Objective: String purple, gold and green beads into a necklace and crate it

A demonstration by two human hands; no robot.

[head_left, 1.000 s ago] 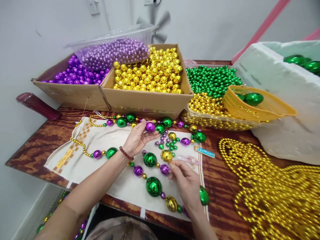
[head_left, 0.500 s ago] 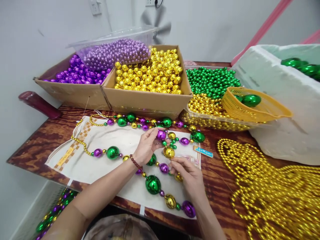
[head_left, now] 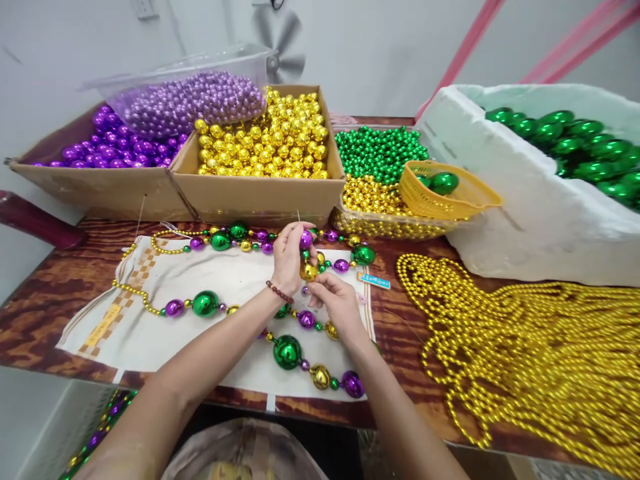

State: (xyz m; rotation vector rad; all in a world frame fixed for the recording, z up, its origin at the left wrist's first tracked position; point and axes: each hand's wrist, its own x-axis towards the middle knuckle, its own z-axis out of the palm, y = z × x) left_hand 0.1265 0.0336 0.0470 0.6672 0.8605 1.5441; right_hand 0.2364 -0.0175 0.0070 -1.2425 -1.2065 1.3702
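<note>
Purple bead (head_left: 306, 239) is sitting within the narrowed fingers of the left hand (head_left: 288, 259), over the cloth (head_left: 187, 275). A gold bead (head_left: 309, 272) is lying just below, their line running nearly upright. The right hand (head_left: 339, 305) is staying nearer the gold one, fingers pinching narrowly; I cannot tell on what.

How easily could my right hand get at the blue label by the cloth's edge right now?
Probably yes: the blue label lies close to the right hand, and nothing visible covers it. The fingers do look busy just below a gold bead, so they may need freeing first.
</note>
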